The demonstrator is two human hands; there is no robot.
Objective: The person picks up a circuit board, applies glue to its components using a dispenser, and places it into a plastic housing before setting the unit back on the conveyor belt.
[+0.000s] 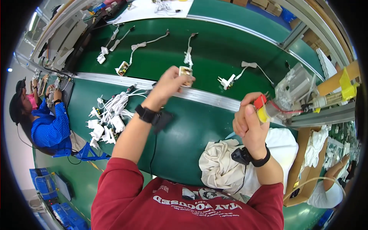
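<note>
My left hand (167,87) reaches over the metal rail and pinches a white charger (186,75) whose open side shows parts inside. A bundled white cable (188,57) lies on the green belt just beyond it. On the right, my right hand (250,122) is closed round a small red and yellow piece (261,104). A thin red wire runs beside that piece toward a clear plastic-wrapped fixture (297,86). The exact kind of the piece is hard to make out. Both wrists wear dark bands.
Several chargers with cables lie along the green belt (153,57). A heap of white chargers and cables (111,115) is on the near table, left. Crumpled beige cloth (222,163) sits below my right hand, beside a cardboard box (303,168). A person in blue (50,124) works at left.
</note>
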